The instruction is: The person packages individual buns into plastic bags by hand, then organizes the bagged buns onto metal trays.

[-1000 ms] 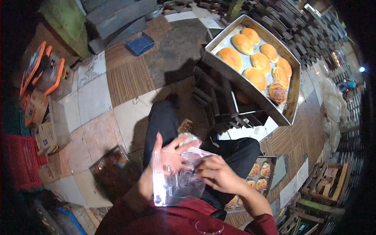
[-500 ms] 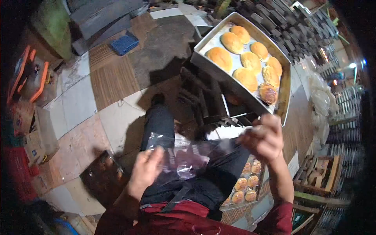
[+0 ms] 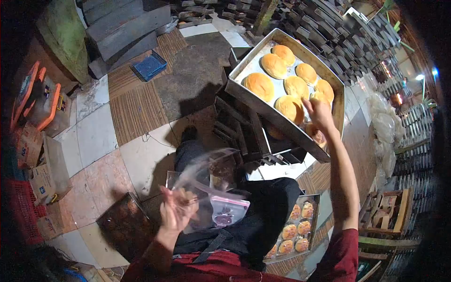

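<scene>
Several golden round buns (image 3: 259, 86) lie in a deep metal tray (image 3: 333, 141) at the upper right. My right hand (image 3: 319, 113) reaches over the tray's near side, its fingers curled at a bun near the right end; whether they grip it is hard to tell. Around my left hand (image 3: 178, 209), above my lap, is blurred clear plastic; its fingers are partly smeared. Beside it on my lap lies a clear bag with purple print (image 3: 229, 211).
A tray of wrapped buns (image 3: 289, 231) is on the floor at the right. A dark metal sheet (image 3: 124, 223) lies at lower left, a blue tray (image 3: 150, 66) farther off. Cardboard boxes (image 3: 42, 181) stand at the left; dark trays are stacked at the back.
My right hand has moved up from beside the tray's near corner to the buns. The plastic between my hands has swung towards my left hand, and the printed bag now lies flatter.
</scene>
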The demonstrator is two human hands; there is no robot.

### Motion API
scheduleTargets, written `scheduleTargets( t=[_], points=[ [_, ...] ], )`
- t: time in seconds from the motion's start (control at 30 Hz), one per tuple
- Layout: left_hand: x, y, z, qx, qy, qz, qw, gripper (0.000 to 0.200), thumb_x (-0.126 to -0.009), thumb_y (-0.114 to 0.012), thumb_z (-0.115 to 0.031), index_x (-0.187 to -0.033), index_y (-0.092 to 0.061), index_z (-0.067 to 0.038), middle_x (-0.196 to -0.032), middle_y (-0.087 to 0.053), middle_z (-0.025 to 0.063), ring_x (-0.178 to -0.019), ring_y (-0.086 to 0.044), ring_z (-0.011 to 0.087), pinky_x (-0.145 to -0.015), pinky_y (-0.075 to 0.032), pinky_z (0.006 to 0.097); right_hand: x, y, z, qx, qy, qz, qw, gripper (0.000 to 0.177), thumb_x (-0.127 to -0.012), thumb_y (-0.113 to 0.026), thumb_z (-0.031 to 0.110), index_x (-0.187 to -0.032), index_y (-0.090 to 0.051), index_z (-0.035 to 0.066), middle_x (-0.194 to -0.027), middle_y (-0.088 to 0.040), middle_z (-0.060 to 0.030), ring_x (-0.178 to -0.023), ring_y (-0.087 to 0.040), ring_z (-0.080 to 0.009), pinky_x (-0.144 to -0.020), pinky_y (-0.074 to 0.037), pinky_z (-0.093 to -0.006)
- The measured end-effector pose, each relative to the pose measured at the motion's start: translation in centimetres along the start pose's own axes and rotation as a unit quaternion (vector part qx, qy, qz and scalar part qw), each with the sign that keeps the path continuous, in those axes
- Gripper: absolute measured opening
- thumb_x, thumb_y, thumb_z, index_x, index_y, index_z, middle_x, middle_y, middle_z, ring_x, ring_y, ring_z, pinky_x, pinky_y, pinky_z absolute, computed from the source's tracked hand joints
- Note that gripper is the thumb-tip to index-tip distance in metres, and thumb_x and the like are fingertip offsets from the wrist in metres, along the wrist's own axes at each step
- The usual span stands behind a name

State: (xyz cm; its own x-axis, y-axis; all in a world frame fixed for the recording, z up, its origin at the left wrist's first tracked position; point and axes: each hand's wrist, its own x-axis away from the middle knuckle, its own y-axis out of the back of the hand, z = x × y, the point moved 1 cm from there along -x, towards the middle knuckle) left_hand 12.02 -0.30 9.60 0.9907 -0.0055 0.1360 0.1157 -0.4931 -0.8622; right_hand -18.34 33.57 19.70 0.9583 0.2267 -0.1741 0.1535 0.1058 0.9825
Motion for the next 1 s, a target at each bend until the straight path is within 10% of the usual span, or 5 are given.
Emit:
scheduleTargets(
  t=[0.37, 0.7, 0.77, 0.83, 1.0],
  points=[
    [2.6, -0.3, 0.2, -0.285, -0.169, -0.232, 0.914, 0.054, -0.096, -0.025, -0.043, -0.109, -0.048, 0.005, -0.100, -0.057, 0.0112, -0.089, -0.055, 0.0175, -0.081, -0.045, 0.0311, 0.4, 0.4, 5.8, -0.301, -0.100, 0.029, 0.948, 0.067, -0.071, -0.069, 0.046, -0.108, -0.050, -0.006, -0.091, -0.060, -0.0145, -0.078, -0.060, -0.0216, -0.063, -0.048, -0.0323],
    [0.2, -2.4, -0.2, -0.562, -0.165, 0.040, 0.810, 0.050, -0.094, -0.036, -0.041, -0.084, -0.057, 0.003, -0.078, -0.059, 0.0098, -0.072, -0.057, 0.0157, -0.061, -0.046, 0.0286, 20.2, 5.0, 13.7, -0.789, -0.287, 0.109, 0.532, 0.042, -0.090, -0.044, 0.028, -0.122, -0.044, 0.001, -0.111, -0.055, -0.0129, -0.100, -0.055, -0.0207, -0.086, -0.046, -0.0326],
    [0.3, -4.3, -0.5, -0.560, -0.101, 0.096, 0.816, 0.028, -0.089, -0.051, -0.025, -0.080, -0.058, 0.001, -0.077, -0.060, 0.0111, -0.068, -0.057, 0.0184, -0.062, -0.043, 0.0287, 24.3, 3.3, 14.2, -0.623, -0.103, 0.203, 0.748, 0.045, -0.082, -0.063, 0.012, -0.121, -0.042, 0.001, -0.105, -0.054, -0.0053, -0.100, -0.051, -0.0137, -0.086, -0.043, -0.0284],
    [0.0, -5.1, -1.7, -0.710, -0.111, 0.201, 0.665, 0.017, -0.085, -0.055, -0.017, -0.082, -0.059, 0.000, -0.076, -0.060, 0.0093, -0.068, -0.057, 0.0178, -0.065, -0.044, 0.0282, 27.1, 3.0, 15.9, -0.699, -0.142, 0.250, 0.655, 0.052, -0.074, -0.071, 0.005, -0.117, -0.043, 0.002, -0.106, -0.054, -0.0063, -0.096, -0.053, -0.0127, -0.084, -0.043, -0.0266],
    [1.2, -6.1, -1.7, -0.593, -0.118, -0.082, 0.792, 0.028, -0.084, -0.059, -0.023, -0.103, -0.052, -0.005, -0.088, -0.059, 0.0104, -0.081, -0.056, 0.0225, -0.076, -0.044, 0.0338, 28.2, 1.4, 14.7, -0.838, -0.304, -0.032, 0.451, 0.049, -0.082, -0.060, 0.020, -0.123, -0.040, 0.000, -0.113, -0.054, -0.0149, -0.097, -0.058, -0.0236, -0.083, -0.049, -0.0388]
  ],
)
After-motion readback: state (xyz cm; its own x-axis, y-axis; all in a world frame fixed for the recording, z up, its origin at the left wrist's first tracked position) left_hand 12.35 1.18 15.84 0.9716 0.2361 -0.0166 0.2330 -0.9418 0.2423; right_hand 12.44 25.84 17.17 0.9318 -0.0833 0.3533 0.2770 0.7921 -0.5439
